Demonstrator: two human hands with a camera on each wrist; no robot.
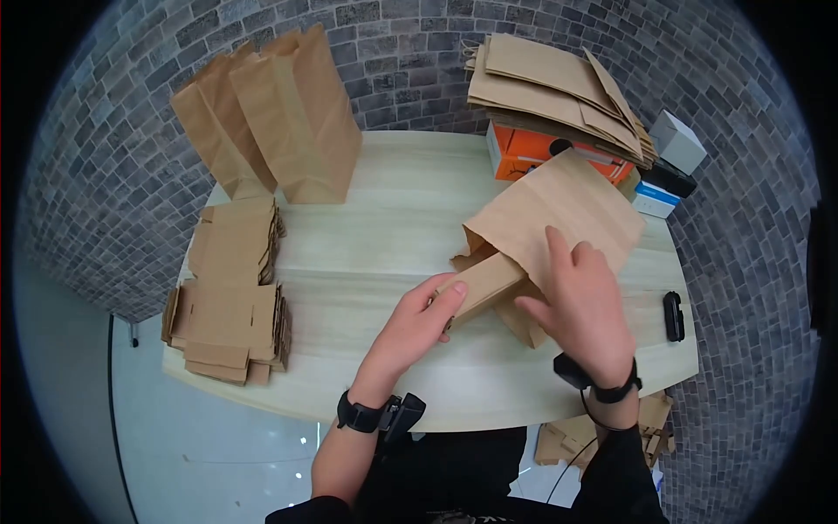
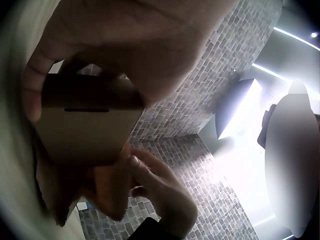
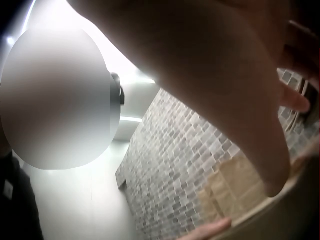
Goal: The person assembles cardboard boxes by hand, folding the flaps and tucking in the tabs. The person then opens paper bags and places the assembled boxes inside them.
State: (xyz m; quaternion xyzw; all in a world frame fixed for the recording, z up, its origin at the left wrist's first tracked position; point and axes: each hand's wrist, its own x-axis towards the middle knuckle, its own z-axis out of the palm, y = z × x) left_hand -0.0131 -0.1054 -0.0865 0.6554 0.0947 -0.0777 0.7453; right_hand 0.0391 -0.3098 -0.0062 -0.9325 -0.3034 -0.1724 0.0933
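My left hand [image 1: 417,325] grips the near end of a narrow brown cardboard box [image 1: 487,286], thumb on top. The far end of this box is hidden inside the mouth of a brown paper bag [image 1: 554,210], which lies tilted toward me at the table's right side. Over the bag's near side is my right hand [image 1: 587,306], its index finger stretched out and its thumb spread apart. In the left wrist view the box's end face [image 2: 85,135] has a dark slot, and the bag's ragged edge [image 2: 112,195] hangs beyond it.
Two paper bags [image 1: 301,131] stand upright at the back left. Flattened cardboard boxes [image 1: 229,310] are stacked at the left edge. More flat bags [image 1: 554,79] lie on an orange box [image 1: 519,148] at the back right, beside small boxes [image 1: 676,144]. A black object [image 1: 673,316] sits near the right edge.
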